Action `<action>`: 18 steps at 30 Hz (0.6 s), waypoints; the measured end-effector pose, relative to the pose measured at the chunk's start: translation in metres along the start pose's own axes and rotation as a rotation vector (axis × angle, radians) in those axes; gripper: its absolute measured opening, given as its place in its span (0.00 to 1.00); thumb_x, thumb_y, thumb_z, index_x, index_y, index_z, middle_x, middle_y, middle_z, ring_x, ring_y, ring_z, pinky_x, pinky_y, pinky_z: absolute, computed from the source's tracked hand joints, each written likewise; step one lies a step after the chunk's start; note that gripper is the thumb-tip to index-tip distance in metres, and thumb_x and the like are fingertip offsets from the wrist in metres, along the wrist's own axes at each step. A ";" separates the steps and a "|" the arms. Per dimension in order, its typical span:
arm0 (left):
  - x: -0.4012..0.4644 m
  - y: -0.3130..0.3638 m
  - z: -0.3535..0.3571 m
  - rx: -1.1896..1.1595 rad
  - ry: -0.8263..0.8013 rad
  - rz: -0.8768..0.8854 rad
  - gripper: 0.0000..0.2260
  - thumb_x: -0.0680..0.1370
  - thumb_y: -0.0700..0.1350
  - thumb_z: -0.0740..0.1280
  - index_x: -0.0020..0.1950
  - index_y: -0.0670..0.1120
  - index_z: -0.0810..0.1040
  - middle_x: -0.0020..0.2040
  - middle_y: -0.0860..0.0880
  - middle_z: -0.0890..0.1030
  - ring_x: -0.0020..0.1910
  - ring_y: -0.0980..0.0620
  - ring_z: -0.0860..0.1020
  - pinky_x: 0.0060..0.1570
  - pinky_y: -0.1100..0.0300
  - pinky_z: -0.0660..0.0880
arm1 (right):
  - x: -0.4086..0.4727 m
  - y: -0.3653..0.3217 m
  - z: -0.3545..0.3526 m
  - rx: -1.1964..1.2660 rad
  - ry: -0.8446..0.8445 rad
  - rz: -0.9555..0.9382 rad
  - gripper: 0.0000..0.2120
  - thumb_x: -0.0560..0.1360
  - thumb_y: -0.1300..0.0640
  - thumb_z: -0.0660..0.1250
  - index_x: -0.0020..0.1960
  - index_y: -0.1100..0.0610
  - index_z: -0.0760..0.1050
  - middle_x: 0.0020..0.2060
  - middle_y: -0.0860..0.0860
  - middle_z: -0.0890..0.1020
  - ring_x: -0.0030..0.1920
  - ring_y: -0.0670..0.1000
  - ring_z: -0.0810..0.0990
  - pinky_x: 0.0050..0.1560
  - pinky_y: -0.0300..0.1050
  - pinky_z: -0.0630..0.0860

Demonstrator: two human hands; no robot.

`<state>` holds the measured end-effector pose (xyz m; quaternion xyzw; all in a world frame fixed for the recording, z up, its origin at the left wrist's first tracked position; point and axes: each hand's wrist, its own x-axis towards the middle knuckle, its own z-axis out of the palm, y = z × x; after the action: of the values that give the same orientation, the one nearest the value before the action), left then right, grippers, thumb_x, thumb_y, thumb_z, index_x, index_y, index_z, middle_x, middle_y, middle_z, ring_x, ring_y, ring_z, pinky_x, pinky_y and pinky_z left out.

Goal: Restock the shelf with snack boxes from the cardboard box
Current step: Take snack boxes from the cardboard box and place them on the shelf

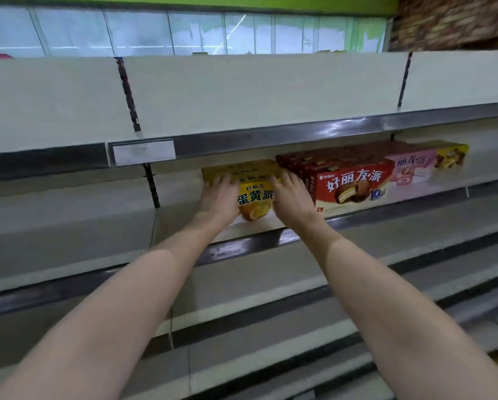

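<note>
A stack of yellow snack boxes (pixel 255 194) stands on the second shelf (pixel 401 210), just left of a row of red snack boxes (pixel 354 183). My left hand (pixel 219 197) lies over the left front corner of the yellow stack, fingers reaching onto its top. On the right front side of that stack rests my right hand (pixel 292 197), with fingers spread over the top edge next to the red boxes. Whether the fingers curl round the box edges is unclear. The cardboard box is out of view.
Right of the red boxes stand pink boxes (pixel 414 167) and a yellow-brown box (pixel 451 154). A top shelf with a blank price tag holder (pixel 144 153) runs above. Several bare lower shelves (pixel 271 284) step out toward me.
</note>
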<state>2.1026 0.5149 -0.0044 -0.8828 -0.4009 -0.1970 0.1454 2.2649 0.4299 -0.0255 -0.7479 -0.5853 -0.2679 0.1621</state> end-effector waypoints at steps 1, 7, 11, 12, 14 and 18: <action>-0.004 0.002 -0.003 -0.028 0.028 0.018 0.19 0.74 0.40 0.68 0.66 0.46 0.74 0.67 0.43 0.71 0.68 0.41 0.67 0.68 0.45 0.65 | -0.005 0.001 -0.002 0.013 -0.006 0.004 0.27 0.71 0.65 0.68 0.70 0.59 0.68 0.64 0.61 0.73 0.64 0.63 0.71 0.63 0.55 0.70; -0.030 0.028 -0.018 -0.116 0.059 0.191 0.15 0.77 0.42 0.65 0.63 0.44 0.76 0.61 0.43 0.76 0.61 0.41 0.74 0.55 0.50 0.72 | -0.051 0.006 -0.016 0.096 -0.030 0.071 0.21 0.73 0.64 0.67 0.65 0.59 0.71 0.58 0.59 0.75 0.57 0.62 0.73 0.56 0.55 0.71; -0.059 0.063 -0.008 -0.262 -0.044 0.296 0.14 0.77 0.43 0.64 0.62 0.47 0.77 0.57 0.43 0.79 0.55 0.41 0.78 0.49 0.51 0.77 | -0.113 0.000 -0.025 0.162 0.016 0.230 0.17 0.72 0.66 0.67 0.61 0.62 0.73 0.56 0.61 0.76 0.56 0.64 0.73 0.53 0.55 0.71; -0.070 0.072 -0.006 -0.287 -0.090 0.312 0.10 0.77 0.44 0.64 0.57 0.49 0.78 0.54 0.45 0.80 0.52 0.42 0.78 0.46 0.52 0.76 | -0.132 -0.002 -0.026 0.170 0.002 0.276 0.17 0.73 0.66 0.66 0.62 0.62 0.72 0.58 0.61 0.75 0.57 0.64 0.73 0.54 0.55 0.72; -0.095 0.089 0.000 -0.353 -0.189 0.373 0.03 0.76 0.43 0.64 0.48 0.49 0.76 0.49 0.46 0.79 0.48 0.43 0.78 0.43 0.53 0.75 | -0.171 -0.005 -0.030 0.135 -0.064 0.337 0.17 0.75 0.64 0.65 0.63 0.61 0.72 0.59 0.60 0.75 0.59 0.62 0.73 0.57 0.56 0.72; -0.157 0.116 0.019 -0.491 -0.326 0.504 0.05 0.76 0.41 0.64 0.49 0.44 0.77 0.49 0.41 0.79 0.49 0.41 0.79 0.47 0.50 0.77 | -0.263 -0.011 -0.041 0.098 -0.129 0.489 0.15 0.76 0.64 0.64 0.62 0.61 0.73 0.57 0.59 0.76 0.58 0.62 0.73 0.56 0.56 0.72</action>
<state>2.1011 0.3467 -0.1059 -0.9819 -0.1303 -0.1024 -0.0921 2.2010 0.2024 -0.1480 -0.8739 -0.4088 -0.1438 0.2204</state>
